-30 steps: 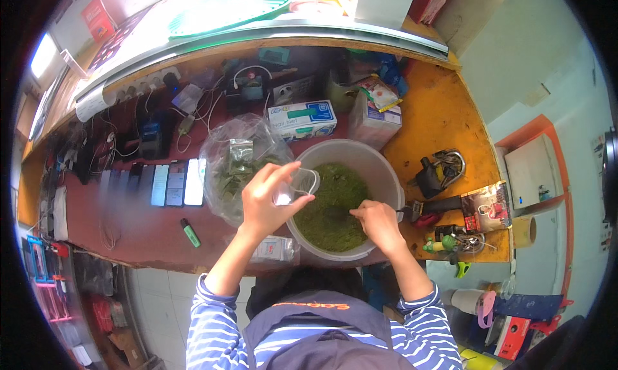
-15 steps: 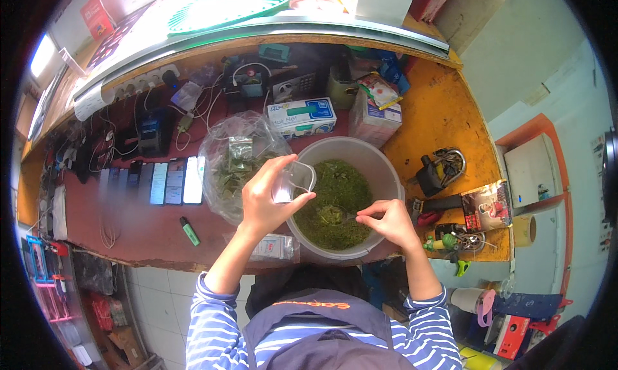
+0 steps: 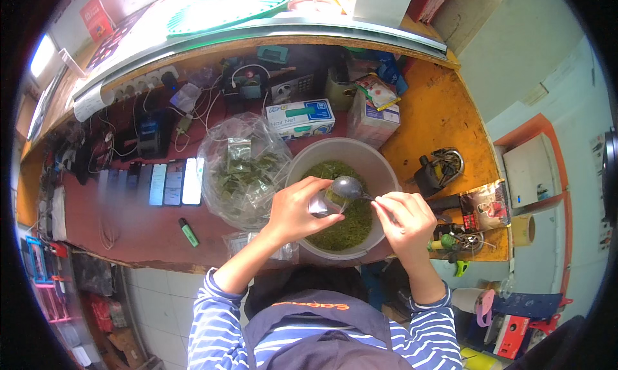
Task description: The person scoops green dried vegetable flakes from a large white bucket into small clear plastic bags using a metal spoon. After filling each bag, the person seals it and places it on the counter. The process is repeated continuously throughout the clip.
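A white bucket (image 3: pixel 387 167) holds chopped dried green leaves (image 3: pixel 353 233). Above it, my left hand (image 3: pixel 293 210) grips a small clear plastic bag (image 3: pixel 319 205) between thumb and fingers, its mouth held apart. From the right, my right hand (image 3: pixel 407 223) pinches the handle of a metal spoon (image 3: pixel 347 187). The spoon's bowl is at the bag's mouth, apparently tipped over with its dark back upward. Some green shows at the bag below the bowl. Left of the bucket lies a large clear bag (image 3: pixel 212 190) with several small packets of green leaves (image 3: pixel 239 150) in it.
Flat plastic bags (image 3: pixel 239 242) lie by the table's front edge. A green marker (image 3: pixel 188 231) and several phones (image 3: pixel 193 180) are to the left. Behind the bucket stand a hair-net box (image 3: pixel 300 118) and a carton (image 3: pixel 372 122). Corded tools (image 3: pixel 441 172) sit on the right.
My right hand has lifted the spoon out of the leaves to the bag's mouth and turned it over. My left hand has moved right and nearer to me with the bag.
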`<state>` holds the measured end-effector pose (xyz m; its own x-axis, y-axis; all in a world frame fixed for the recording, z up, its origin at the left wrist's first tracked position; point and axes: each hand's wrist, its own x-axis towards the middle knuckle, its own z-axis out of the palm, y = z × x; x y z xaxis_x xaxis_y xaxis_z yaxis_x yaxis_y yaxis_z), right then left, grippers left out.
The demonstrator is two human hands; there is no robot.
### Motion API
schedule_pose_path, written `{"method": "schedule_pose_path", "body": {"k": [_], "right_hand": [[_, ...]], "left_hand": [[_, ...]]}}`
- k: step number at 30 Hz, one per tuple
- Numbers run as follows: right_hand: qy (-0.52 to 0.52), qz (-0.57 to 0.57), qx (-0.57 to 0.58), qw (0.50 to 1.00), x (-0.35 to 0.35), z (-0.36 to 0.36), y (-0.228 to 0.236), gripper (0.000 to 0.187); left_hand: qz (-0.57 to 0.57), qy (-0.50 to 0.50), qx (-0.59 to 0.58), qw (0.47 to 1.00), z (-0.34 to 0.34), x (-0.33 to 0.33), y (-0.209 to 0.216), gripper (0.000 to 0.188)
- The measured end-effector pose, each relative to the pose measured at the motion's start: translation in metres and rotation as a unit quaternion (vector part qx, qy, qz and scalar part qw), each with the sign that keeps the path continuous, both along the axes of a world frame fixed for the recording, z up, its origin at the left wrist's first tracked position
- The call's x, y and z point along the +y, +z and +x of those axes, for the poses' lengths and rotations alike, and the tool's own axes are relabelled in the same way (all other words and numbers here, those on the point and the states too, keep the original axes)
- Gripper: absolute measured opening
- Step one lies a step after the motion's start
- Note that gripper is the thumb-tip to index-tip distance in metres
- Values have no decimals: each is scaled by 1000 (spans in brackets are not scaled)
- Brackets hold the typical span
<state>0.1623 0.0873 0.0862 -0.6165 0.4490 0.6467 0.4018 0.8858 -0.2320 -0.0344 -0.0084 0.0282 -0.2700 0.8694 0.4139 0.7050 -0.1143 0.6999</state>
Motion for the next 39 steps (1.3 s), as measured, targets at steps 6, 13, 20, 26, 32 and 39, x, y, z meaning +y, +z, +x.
{"method": "schedule_pose_path", "body": {"k": [6, 13, 20, 26, 32, 39], "right_hand": [[-52, -1, 77, 996, 8, 16, 9, 20], [107, -232, -16, 967, 7, -33, -46, 15], [206, -281, 41, 937, 6, -29, -45, 21], [117, -519, 109, 839, 3, -17, -57, 8], [148, -532, 134, 823, -9, -34, -50, 6], [174, -430, 154, 872, -6, -22, -45, 4]], "left_hand": [[37, 72, 18, 997, -2, 1, -7, 55], [34, 113, 64, 991, 23, 2, -7, 65], [-20, -117, -129, 984, -25, -7, -13, 20], [17, -67, -272, 960, -11, -10, -19, 9], [58, -61, -280, 956, 11, -7, -16, 7], [150, 82, -187, 967, -24, -29, -3, 5]]}}
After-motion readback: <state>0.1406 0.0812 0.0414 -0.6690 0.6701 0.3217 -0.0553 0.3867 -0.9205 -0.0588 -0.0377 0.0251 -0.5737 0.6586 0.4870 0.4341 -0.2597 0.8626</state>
